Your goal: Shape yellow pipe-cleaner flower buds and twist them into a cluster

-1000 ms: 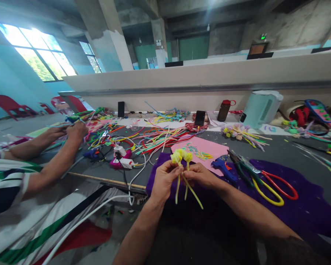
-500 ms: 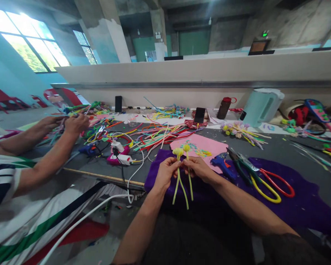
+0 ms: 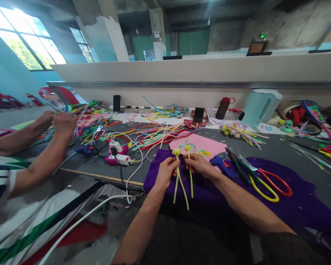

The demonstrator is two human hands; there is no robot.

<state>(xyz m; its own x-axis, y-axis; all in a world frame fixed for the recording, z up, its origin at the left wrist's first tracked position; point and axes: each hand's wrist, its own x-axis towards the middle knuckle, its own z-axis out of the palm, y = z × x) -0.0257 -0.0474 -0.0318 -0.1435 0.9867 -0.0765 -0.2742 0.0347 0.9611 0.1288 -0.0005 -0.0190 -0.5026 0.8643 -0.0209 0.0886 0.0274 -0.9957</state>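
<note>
Between thumb and fingers, my left hand [image 3: 167,170] pinches yellow pipe-cleaner flowers [image 3: 176,152] whose two green stems hang down and spread apart. My right hand [image 3: 198,164] is closed on a single yellow pipe-cleaner flower [image 3: 187,148] with one straight green stem. The two hands are slightly apart, above the purple cloth [image 3: 157,173] at the table's near edge. Behind them lies a pink sheet [image 3: 209,141] bearing small cut pieces of pipe cleaner. A blue glue gun [image 3: 222,163] rests just right of my right hand.
Pliers [image 3: 238,163] and scissors with red and yellow handles [image 3: 264,184] lie at right. Loose pipe cleaners [image 3: 154,136] spread across the middle. A power strip [image 3: 118,159] with white cables sits left. A kettle [image 3: 259,108] and bottle [image 3: 223,108] stand behind. A co-worker's hands [image 3: 63,123] work at far left.
My hands have drawn apart a little, so a gap now separates the flower in my right hand from those in my left. The co-worker's hands have shifted left.
</note>
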